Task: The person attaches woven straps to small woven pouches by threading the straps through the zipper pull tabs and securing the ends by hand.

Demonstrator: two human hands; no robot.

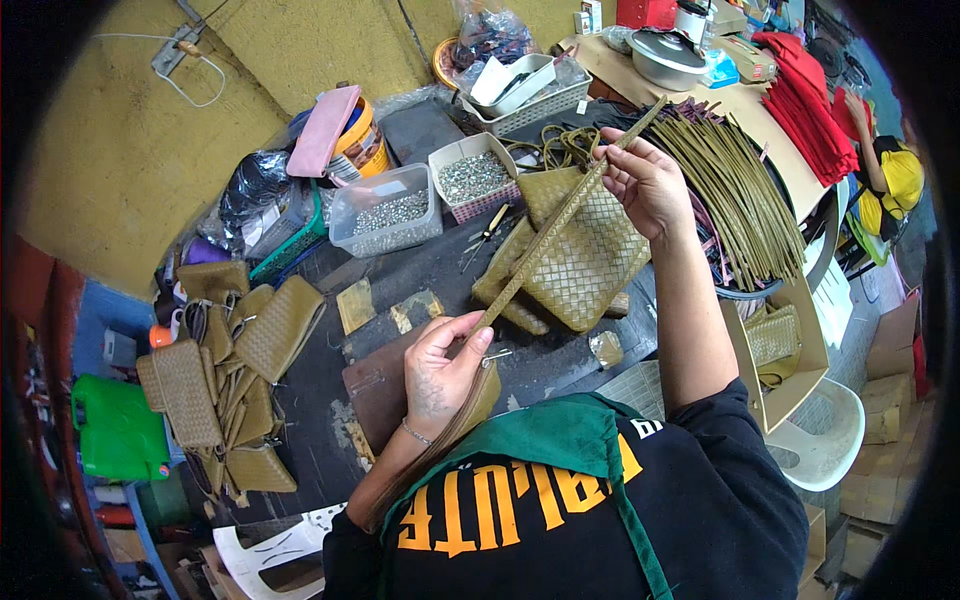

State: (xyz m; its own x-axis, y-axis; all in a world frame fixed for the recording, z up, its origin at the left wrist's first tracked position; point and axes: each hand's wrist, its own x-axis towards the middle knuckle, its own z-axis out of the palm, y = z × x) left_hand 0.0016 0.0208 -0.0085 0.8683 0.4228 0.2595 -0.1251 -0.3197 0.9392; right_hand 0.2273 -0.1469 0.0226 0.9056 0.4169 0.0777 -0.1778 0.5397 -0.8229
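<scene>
Black shirt [700, 520] up close, left grip [445, 365] and right grip [648, 185] pinching a strap [550, 235]; pouches [590, 270] look woven, loose strips [735, 190] probably pending

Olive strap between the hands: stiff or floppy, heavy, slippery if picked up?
Probably somewhat stiff: the olive strap juts past the right hand without visible drooping. Likely light, being narrow and pinched between thumb and fingers there. Perhaps not very slippery, since its surface looks textured.

Bold yellow letters [507, 508] — across the black shirt [715, 490].
</scene>
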